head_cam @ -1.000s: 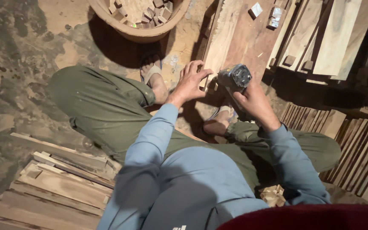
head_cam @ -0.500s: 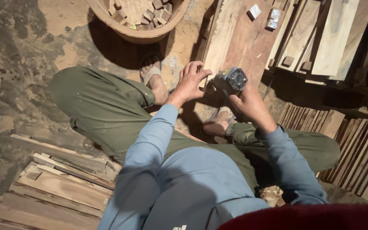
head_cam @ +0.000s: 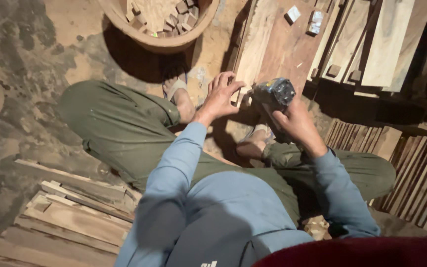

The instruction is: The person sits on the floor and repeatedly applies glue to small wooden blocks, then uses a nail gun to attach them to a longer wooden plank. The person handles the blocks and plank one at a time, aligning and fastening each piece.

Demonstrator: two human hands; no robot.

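Left hand (head_cam: 219, 97) splayed, right hand (head_cam: 292, 118) clenched

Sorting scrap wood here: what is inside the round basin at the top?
The basin holds small cut wood blocks on pale sawdust. Its far side is out of frame, and anything beneath the blocks is hidden.

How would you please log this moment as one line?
left hand: on narrow pale wooden piece | right hand: grip on grey handheld power tool | posture: seated on floor
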